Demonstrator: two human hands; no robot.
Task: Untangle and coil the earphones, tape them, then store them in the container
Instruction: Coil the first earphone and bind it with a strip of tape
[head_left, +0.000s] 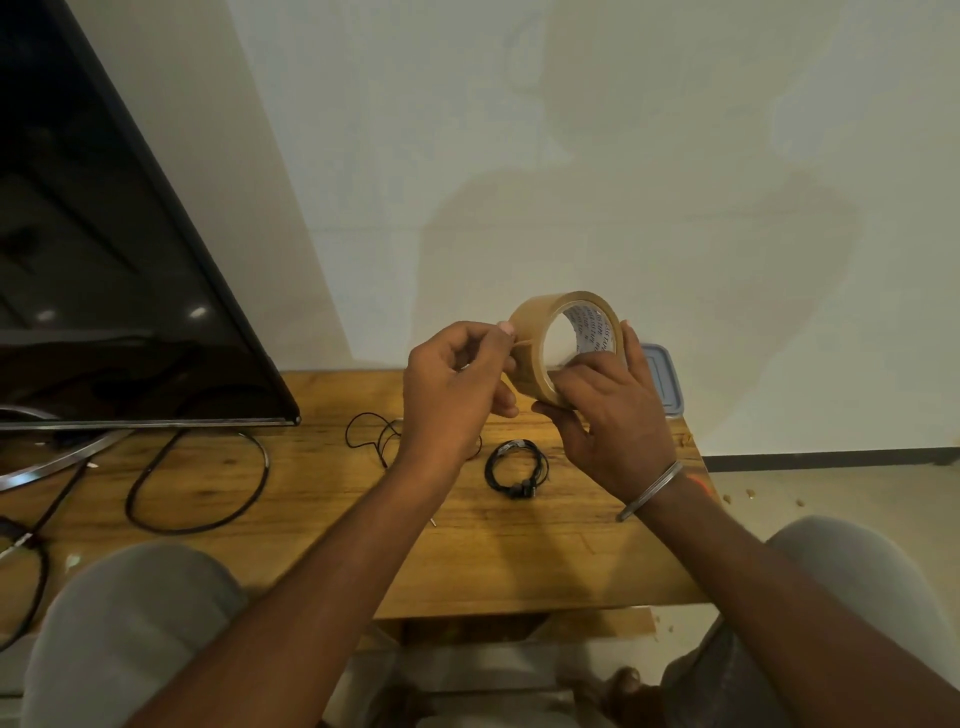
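I hold a roll of brown tape (540, 327) up above the wooden table (322, 545). My right hand (608, 415) grips the roll from below and behind. My left hand (452, 384) pinches the tape's loose end at the roll's left edge. Black coiled earphones (516, 470) lie on the table below my hands. A second thin black earphone wire (371, 434) lies loose to the left, partly hidden by my left wrist. A clear container with a bluish lid (662, 379) sits at the table's far right corner, mostly behind my right hand.
A large dark TV screen (104, 260) stands at the left on a metal ring stand (47, 462). A thick black cable (202, 478) loops in front of it. The wall rises behind the table; the floor lies beyond its right edge.
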